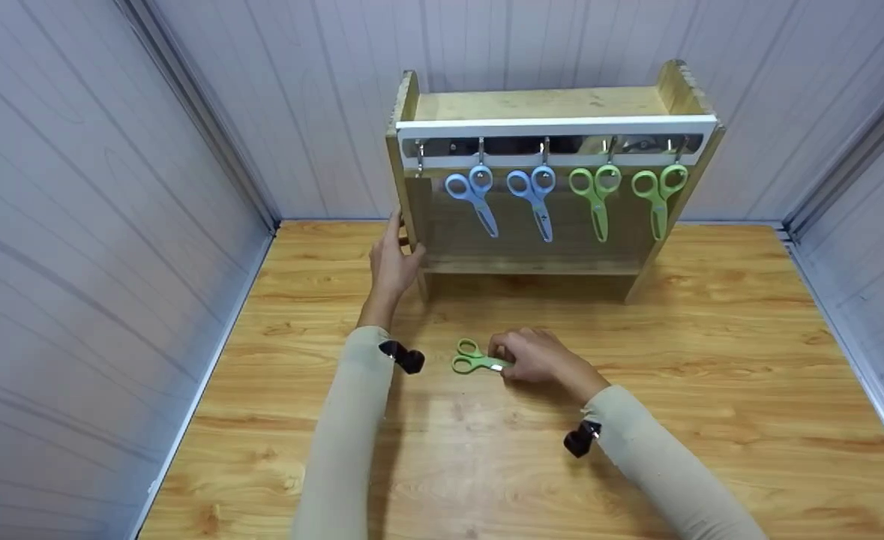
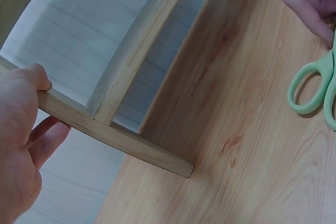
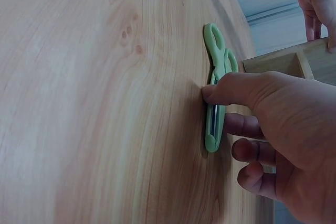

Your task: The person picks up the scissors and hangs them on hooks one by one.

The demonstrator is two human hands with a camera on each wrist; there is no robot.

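A pair of green scissors (image 1: 485, 361) lies on the wooden floor, handle rings pointing left. My right hand (image 1: 535, 356) pinches its blade end between thumb and index finger, as the right wrist view shows; the other fingers are loosely curled beside the scissors (image 3: 211, 142). With my left hand (image 1: 393, 262) I grip the left side of a wooden rack (image 1: 535, 105), thumb in front and fingers behind its side panel (image 2: 84, 120). On the rack's hook strip (image 1: 513, 126) hang two blue scissors (image 1: 479, 201) at left and two green scissors (image 1: 597, 206) at right.
White panelled walls (image 1: 322, 112) enclose the floor (image 1: 277, 420) at the back and both sides. The rack stands near the back wall, its lower legs (image 1: 636, 289) on the floor. A small black camera (image 1: 404, 356) is strapped to each wrist.
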